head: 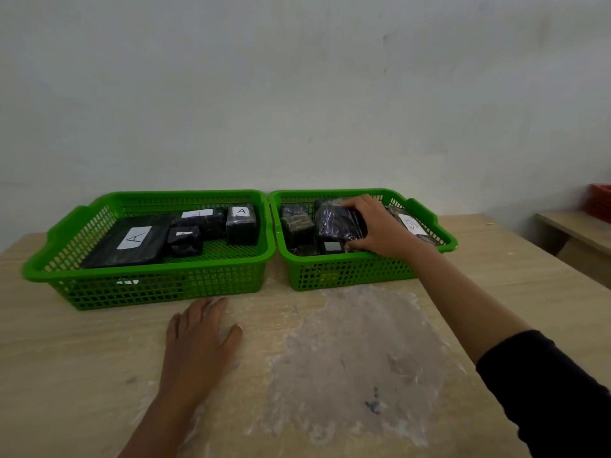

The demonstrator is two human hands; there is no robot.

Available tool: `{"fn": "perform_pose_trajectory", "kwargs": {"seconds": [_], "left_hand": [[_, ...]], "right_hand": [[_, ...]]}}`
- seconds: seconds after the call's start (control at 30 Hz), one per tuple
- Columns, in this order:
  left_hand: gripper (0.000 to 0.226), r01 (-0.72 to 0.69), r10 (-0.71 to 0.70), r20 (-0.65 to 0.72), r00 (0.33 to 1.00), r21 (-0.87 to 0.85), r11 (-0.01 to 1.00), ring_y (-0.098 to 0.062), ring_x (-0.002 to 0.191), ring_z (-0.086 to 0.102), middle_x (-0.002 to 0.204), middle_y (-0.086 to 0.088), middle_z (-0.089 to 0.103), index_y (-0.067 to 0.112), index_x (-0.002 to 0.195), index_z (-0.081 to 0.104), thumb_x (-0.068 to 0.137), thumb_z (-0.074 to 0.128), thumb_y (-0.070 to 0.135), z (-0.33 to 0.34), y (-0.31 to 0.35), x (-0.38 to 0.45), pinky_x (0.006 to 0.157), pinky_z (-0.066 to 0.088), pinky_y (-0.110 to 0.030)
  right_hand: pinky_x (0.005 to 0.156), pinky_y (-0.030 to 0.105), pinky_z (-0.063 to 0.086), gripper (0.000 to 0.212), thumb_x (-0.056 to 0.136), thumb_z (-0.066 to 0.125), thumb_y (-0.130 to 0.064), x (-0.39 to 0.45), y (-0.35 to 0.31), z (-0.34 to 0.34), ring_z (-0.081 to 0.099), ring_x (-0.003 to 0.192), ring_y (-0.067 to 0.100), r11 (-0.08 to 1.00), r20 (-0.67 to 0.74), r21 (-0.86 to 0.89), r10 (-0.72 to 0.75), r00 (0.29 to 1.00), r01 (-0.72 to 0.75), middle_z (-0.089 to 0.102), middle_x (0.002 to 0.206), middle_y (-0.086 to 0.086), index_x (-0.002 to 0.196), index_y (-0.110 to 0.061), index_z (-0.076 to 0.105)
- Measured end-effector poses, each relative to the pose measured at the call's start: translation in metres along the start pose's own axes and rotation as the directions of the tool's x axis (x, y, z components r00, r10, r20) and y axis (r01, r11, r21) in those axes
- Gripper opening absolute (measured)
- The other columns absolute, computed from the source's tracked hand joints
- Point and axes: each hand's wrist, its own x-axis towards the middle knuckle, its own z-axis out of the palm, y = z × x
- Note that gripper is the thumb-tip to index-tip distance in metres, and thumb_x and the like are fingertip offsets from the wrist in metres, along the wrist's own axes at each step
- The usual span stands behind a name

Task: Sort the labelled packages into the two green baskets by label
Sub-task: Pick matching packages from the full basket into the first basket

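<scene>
Two green baskets stand side by side at the far edge of the table. The left basket (148, 285) holds several black wrapped packages with white labels reading A, among them a large flat package (132, 242) and a small upright package (242, 223). The right basket (347, 271) holds several black packages. My right hand (380, 226) reaches into it and grips a black wrapped package (337, 224) from its right side. A labelled package (411, 224) lies behind that hand. My left hand (201, 338) rests flat on the table in front of the left basket, fingers apart, holding nothing.
The wooden table (82, 375) has a pale scuffed patch (357, 358) in front of the right basket. A white wall rises just behind the baskets. At the far right stands another wooden surface (575, 226) with a red crate (600, 200) on it.
</scene>
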Motion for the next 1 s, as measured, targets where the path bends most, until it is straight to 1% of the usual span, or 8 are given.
{"fn": "perform_pose_trajectory", "kwargs": {"seconds": [0.1, 0.2, 0.27, 0.4, 0.63, 0.73, 0.9, 1.0], "left_hand": [[0.052, 0.0, 0.0, -0.006, 1.0, -0.002, 1.0, -0.022, 0.135, 0.032, 0.145, -0.001, 0.038, 0.029, 0.136, 0.043, 0.087, 0.054, 0.04, 0.001, 0.0, 0.0, 0.117, 0.012, -0.04], [0.052, 0.0, 0.0, -0.006, 1.0, -0.005, 1.0, -0.02, 0.135, 0.031, 0.145, 0.001, 0.036, 0.03, 0.136, 0.042, 0.087, 0.053, 0.041, 0.001, 0.0, 0.0, 0.117, 0.011, -0.04], [0.052, -0.005, 0.005, -0.009, 1.0, -0.005, 1.0, -0.02, 0.135, 0.03, 0.145, 0.002, 0.036, 0.029, 0.136, 0.042, 0.087, 0.053, 0.042, 0.001, -0.001, 0.001, 0.117, 0.011, -0.04], [0.052, -0.008, 0.008, -0.01, 1.0, -0.01, 1.0, -0.019, 0.136, 0.029, 0.145, 0.002, 0.035, 0.029, 0.137, 0.041, 0.088, 0.052, 0.043, 0.001, -0.001, 0.001, 0.118, 0.01, -0.039], [0.054, -0.001, 0.001, -0.004, 1.0, -0.013, 1.0, -0.019, 0.137, 0.028, 0.146, 0.002, 0.033, 0.03, 0.138, 0.038, 0.088, 0.05, 0.044, 0.001, 0.0, 0.0, 0.119, 0.007, -0.039], [0.053, -0.004, 0.004, -0.008, 1.0, -0.022, 1.0, -0.018, 0.137, 0.027, 0.146, 0.003, 0.033, 0.03, 0.138, 0.038, 0.088, 0.049, 0.044, 0.0, 0.0, 0.0, 0.119, 0.007, -0.038], [0.054, -0.005, 0.004, -0.016, 1.0, -0.021, 1.0, -0.016, 0.138, 0.026, 0.146, 0.004, 0.033, 0.031, 0.138, 0.037, 0.088, 0.05, 0.045, 0.001, 0.0, 0.001, 0.119, 0.006, -0.037], [0.054, -0.006, 0.006, -0.018, 1.0, -0.019, 1.0, -0.017, 0.138, 0.026, 0.147, 0.003, 0.033, 0.03, 0.139, 0.037, 0.088, 0.049, 0.045, 0.002, -0.001, 0.001, 0.119, 0.006, -0.038]], "right_hand": [[0.081, 0.019, 0.049, 0.058, 0.073, 0.075, -0.025, 0.002, -0.005, -0.001, 0.054, 0.105, 0.015, 0.879, 0.004, 0.446, 0.187, 0.982, -0.169, 0.053, 0.122, 0.003, 0.124, -0.024, 0.048], [0.079, 0.036, 0.056, 0.044, 0.071, 0.054, -0.014, 0.009, -0.013, -0.005, 0.058, 0.102, 0.029, 0.2, 0.182, 0.95, 0.276, 0.944, -0.241, 0.054, 0.118, 0.014, 0.115, -0.015, 0.05], [0.088, 0.052, 0.052, 0.049, 0.077, 0.046, -0.012, 0.012, -0.018, -0.006, 0.054, 0.116, 0.039, -0.109, 0.278, 0.96, 0.223, 0.934, -0.259, 0.052, 0.128, 0.021, 0.125, -0.008, 0.046], [0.09, 0.059, 0.049, 0.052, 0.084, 0.039, -0.02, 0.014, -0.035, -0.001, 0.055, 0.116, 0.049, -0.308, 0.367, 0.896, 0.104, 0.924, -0.321, 0.055, 0.129, 0.03, 0.133, -0.003, 0.043], [0.054, 0.027, 0.056, 0.071, 0.091, 0.024, -0.063, 0.025, -0.055, 0.01, 0.07, 0.071, 0.025, -0.33, 0.496, 0.839, 0.137, 0.858, -0.433, 0.07, 0.085, 0.016, 0.121, -0.005, 0.053], [0.052, 0.028, 0.06, 0.084, 0.079, 0.035, -0.078, 0.029, -0.059, 0.01, 0.072, 0.078, 0.026, -0.308, 0.505, 0.832, 0.075, 0.86, -0.462, 0.071, 0.09, 0.018, 0.118, -0.007, 0.056], [0.094, 0.041, 0.053, 0.055, 0.078, 0.066, -0.034, 0.029, -0.061, 0.006, 0.063, 0.11, 0.032, -0.257, 0.43, 0.878, 0.048, 0.902, -0.405, 0.064, 0.119, 0.02, 0.122, -0.003, 0.053], [0.096, 0.034, 0.045, 0.037, 0.078, 0.063, -0.022, 0.027, -0.058, 0.003, 0.061, 0.095, 0.021, -0.187, 0.388, 0.912, 0.109, 0.915, -0.365, 0.064, 0.106, 0.009, 0.111, -0.008, 0.057]]}}
